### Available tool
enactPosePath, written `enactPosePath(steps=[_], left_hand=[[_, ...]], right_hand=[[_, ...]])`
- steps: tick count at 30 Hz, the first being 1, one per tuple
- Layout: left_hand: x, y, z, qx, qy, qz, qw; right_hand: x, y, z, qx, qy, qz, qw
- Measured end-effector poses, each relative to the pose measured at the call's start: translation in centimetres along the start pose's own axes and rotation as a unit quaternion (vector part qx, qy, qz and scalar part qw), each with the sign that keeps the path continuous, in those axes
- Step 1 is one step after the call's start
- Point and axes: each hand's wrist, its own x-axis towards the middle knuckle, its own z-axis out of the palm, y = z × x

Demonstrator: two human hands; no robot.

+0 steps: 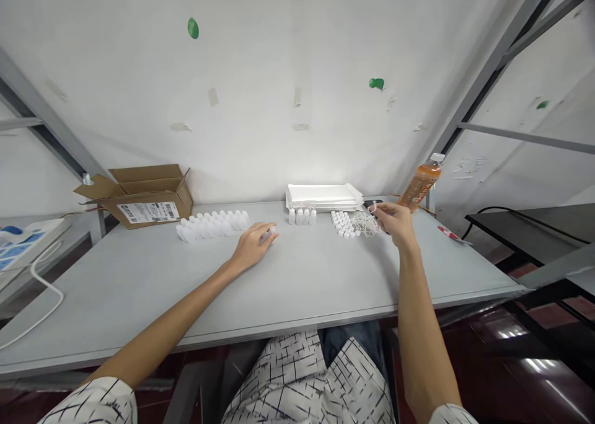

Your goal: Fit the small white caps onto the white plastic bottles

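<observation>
So, using the white stack (324,196) at the back of your grey table (302,287) as the landmark, going left to right: the open cardboard box (151,201) is well left of the stack, flaps up. Between box and stack you've got a batch of translucent bottles (212,227) packed in rows, probably grouped like that so your left can grab one without hunting around.

Your left hand (253,244) is in front of the stack and off to its left, fingers curled around a small bottle (268,233). The grip hides most of it, so I can't tell much about its top. Looks like you've got it low by the tabletop, maybe to keep it steady.

Right in front of the stack's left half, four white bottles (305,217) stand upright in a neat line, likely to keep them apart from the batch.

Front right of the stack are the white caps (343,224), with the heap of pale cords (365,224) just beside them, which I'd guess is for easy reach. Your right hand (393,219) is right of the stack, above that heap, fingertips pinching a pale loop (372,207), seemingly by its edge so it doesn't tangle. Farther right of the stack, the orange drink bottle (422,182) is behind that hand, presumably parked out of the way.
</observation>
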Motion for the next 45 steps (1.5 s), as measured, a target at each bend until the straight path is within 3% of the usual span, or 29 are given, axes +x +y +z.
enactPosePath(steps=[3,8,12,15,19,25,31,45], left_hand=[[0.6,0.7,0.6,-0.025,0.004,-0.005,1.000],[0.8,1.8,0.7,-0.034,0.001,0.011,0.999],[0.1,2.2,0.2,-0.029,-0.033,0.016,0.999],[-0.7,2.3,0.1,-0.036,-0.085,0.008,0.996],[-1.3,2.9,0.1,-0.056,-0.117,-0.017,0.991],[-1.4,2.9,0.2,-0.031,-0.117,-0.027,0.992],[-1.5,2.5,0.7,-0.021,-0.087,-0.024,0.996],[-1.6,2.1,1.0,0.053,-0.101,-0.024,0.993]], right_hand=[[-0.6,-2.7,2.2,0.078,-0.149,0.036,0.985],[-0.4,-6.2,8.1,0.061,-0.322,-0.011,0.945],[-1.5,-7.1,12.6,0.106,-0.389,-0.010,0.915],[-3.1,-6.9,13.6,0.133,-0.450,0.004,0.883],[-4.7,-6.1,13.3,0.134,-0.441,0.032,0.887],[-6.0,-5.3,14.0,0.121,-0.458,0.046,0.879],[-6.0,-4.9,14.4,0.114,-0.432,0.048,0.894],[-6.7,-4.0,16.0,0.111,-0.389,0.019,0.914]])
